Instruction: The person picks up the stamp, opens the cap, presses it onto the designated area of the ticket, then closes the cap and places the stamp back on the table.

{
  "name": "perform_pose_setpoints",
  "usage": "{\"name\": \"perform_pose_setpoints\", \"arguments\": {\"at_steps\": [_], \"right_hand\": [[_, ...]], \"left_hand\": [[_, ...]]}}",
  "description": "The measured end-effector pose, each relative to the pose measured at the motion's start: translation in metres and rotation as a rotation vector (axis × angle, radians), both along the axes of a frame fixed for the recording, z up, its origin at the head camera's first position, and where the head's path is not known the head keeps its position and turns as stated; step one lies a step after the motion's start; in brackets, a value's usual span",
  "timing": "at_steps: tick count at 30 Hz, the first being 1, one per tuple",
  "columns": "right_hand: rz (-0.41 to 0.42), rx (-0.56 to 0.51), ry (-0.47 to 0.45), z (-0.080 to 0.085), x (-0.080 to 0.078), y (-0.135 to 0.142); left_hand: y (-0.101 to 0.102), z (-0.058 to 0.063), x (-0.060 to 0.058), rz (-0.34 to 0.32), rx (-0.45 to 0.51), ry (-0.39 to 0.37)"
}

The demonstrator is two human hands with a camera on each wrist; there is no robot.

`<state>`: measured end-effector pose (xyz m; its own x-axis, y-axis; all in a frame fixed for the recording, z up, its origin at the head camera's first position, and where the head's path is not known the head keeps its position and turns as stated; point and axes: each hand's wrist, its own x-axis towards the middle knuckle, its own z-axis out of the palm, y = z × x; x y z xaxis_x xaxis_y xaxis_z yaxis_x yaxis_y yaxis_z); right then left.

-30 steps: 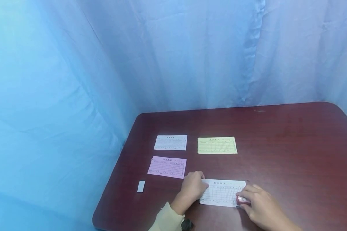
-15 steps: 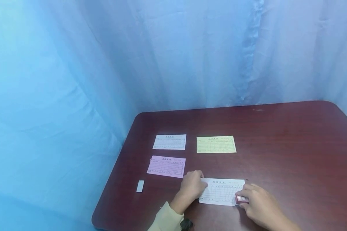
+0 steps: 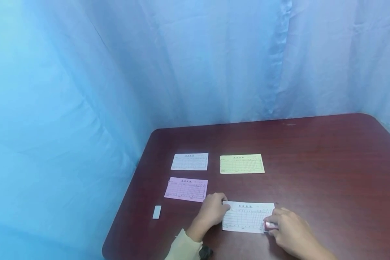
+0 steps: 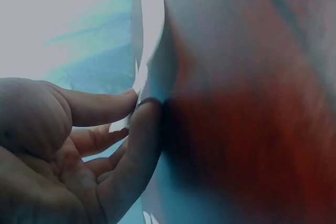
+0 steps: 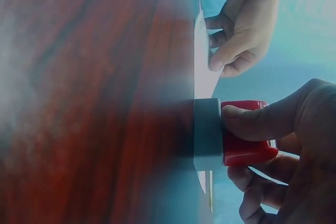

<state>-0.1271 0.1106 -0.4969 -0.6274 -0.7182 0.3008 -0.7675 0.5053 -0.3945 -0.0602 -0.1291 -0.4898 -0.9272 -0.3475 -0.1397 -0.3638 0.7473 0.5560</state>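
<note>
A white printed form lies near the table's front edge. My left hand pinches its left edge; in the left wrist view, the thumb and forefinger of that hand close on the paper's lifted margin. My right hand grips a red stamp over the form's lower right corner. In the right wrist view the stamp shows a red body and a grey base that is flat against the sheet; the thumb of the right hand presses its side. The base's underside is hidden.
Farther back on the dark red table lie a white form, a yellow form and a purple form. A small white rectangular block lies at the left. A blue curtain hangs behind and beside the table.
The head view drifts slightly. Both hands, the form and the stamp keep nearly the same places relative to each other.
</note>
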Motion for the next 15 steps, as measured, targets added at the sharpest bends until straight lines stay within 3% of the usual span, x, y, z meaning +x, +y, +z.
{"name": "perform_pose_setpoints", "arguments": {"at_steps": [7, 12, 15], "right_hand": [[0.069, -0.102, 0.088, -0.002, 0.000, 0.003], [0.065, -0.211, 0.137, 0.008, -0.003, 0.004], [0.037, -0.211, 0.139, 0.014, -0.007, 0.006]], "left_hand": [[-0.008, 0.007, -0.001, 0.014, 0.135, 0.005], [-0.010, 0.008, -0.006, 0.023, 0.144, 0.014], [-0.011, 0.010, -0.009, 0.026, 0.146, 0.013]]}}
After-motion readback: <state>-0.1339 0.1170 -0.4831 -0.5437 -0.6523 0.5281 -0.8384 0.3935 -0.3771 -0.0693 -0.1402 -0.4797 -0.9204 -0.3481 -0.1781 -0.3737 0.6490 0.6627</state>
